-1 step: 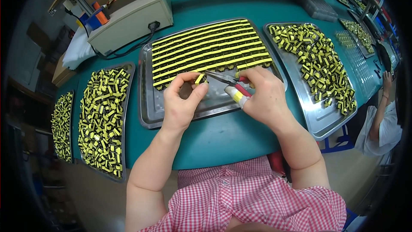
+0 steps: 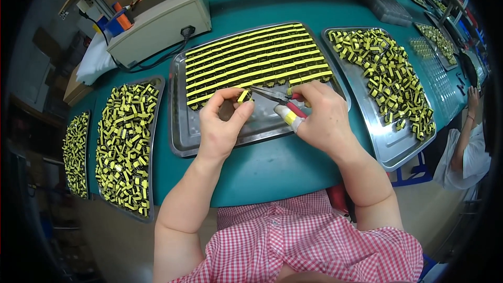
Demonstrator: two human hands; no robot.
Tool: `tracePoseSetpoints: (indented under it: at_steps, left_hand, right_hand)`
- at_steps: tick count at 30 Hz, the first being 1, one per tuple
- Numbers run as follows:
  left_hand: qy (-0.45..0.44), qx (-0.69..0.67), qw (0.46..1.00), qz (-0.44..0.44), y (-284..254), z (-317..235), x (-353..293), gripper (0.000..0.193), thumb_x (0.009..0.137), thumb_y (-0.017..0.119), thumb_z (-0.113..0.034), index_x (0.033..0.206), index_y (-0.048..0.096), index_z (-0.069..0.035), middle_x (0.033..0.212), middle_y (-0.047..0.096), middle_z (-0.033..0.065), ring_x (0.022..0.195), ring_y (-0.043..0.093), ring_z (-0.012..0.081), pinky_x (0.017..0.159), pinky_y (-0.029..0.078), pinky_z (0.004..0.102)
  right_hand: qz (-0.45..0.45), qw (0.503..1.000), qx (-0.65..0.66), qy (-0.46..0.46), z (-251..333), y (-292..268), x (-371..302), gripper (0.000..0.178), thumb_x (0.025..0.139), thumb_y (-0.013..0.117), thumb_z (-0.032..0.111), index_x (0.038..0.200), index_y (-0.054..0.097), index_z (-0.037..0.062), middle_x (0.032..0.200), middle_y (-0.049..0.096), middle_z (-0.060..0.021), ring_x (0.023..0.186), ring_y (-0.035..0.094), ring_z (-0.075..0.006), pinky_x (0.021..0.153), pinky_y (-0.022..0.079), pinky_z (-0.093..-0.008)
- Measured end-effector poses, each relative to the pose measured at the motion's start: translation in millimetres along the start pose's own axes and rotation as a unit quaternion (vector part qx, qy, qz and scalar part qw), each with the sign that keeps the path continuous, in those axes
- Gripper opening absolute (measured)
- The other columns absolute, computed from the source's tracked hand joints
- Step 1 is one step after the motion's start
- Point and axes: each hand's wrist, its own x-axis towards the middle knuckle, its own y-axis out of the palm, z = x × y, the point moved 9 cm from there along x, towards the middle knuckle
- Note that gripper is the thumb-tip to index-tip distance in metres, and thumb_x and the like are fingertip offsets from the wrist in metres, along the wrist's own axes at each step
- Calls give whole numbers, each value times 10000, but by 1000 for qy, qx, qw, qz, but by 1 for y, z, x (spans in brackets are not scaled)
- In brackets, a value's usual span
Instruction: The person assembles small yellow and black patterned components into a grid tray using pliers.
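Observation:
My left hand (image 2: 222,118) pinches a small yellow-and-black coil component (image 2: 244,96) between thumb and fingertips, over the near part of a metal tray (image 2: 181,139). My right hand (image 2: 327,118) is closed round a pair of red-handled pliers (image 2: 282,98). Their slim jaws point left and reach the component's far side; whether they grip it I cannot tell. White and yellow tape (image 2: 287,116) wraps a digit of my right hand. Beyond both hands, rows of matching components (image 2: 251,55) stand close together in the tray, and the nearest row has a gap.
Loose components heap in a tray (image 2: 385,152) on the right and in two trays on the left, the nearer one (image 2: 152,178) larger in view. A beige metal box (image 2: 157,26) with a plugged cable stands back left. Clear plastic trays (image 2: 377,0) lie back right. Another person's arm (image 2: 466,131) shows far right.

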Motion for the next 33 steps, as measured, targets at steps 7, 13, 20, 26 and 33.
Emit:
tracePoseSetpoints:
  at_steps: [7, 13, 20, 26, 33]
  left_hand:
    - [14, 39, 999, -13, -2, -4, -1, 242, 758, 667, -13, 969, 553, 14, 819, 540, 2, 729, 485, 58, 653, 418, 198]
    - [43, 33, 998, -16, 0, -8, 0, 233, 756, 658, 5, 958, 544, 22, 808, 524, 0, 719, 473, 52, 637, 416, 191]
    - [59, 75, 995, -23, -2, -12, 1, 254, 744, 681, -32, 950, 545, 27, 775, 526, 6, 693, 482, 53, 617, 423, 190]
    - [66, 73, 995, -24, -2, -13, 0, 255, 742, 683, -35, 952, 551, 28, 781, 546, 9, 693, 490, 52, 619, 426, 193]
    - [65, 84, 994, -20, -1, -14, -2, 251, 749, 678, -34, 971, 569, 11, 804, 517, -7, 730, 474, 54, 647, 393, 189]
  right_hand:
    - [5, 1000, -3, 4, 0, 0, -1, 303, 630, 779, 186, 826, 610, 29, 750, 599, -90, 659, 598, -225, 583, 485, -315]
    - [10, 1000, -5, -10, 2, 3, 0, 306, 631, 780, 185, 830, 611, 27, 760, 601, -91, 664, 602, -221, 587, 488, -306]
    - [14, 1000, 8, -11, 3, 3, 0, 310, 642, 778, 177, 846, 606, 19, 791, 607, -89, 687, 611, -217, 610, 496, -301]
    - [16, 1000, 10, -17, 3, 4, 0, 310, 640, 778, 170, 844, 602, 18, 784, 603, -85, 693, 604, -218, 615, 492, -302]
    - [25, 999, -11, -26, 6, 5, -1, 314, 633, 783, 177, 846, 604, 32, 789, 606, -81, 699, 606, -219, 613, 491, -305]
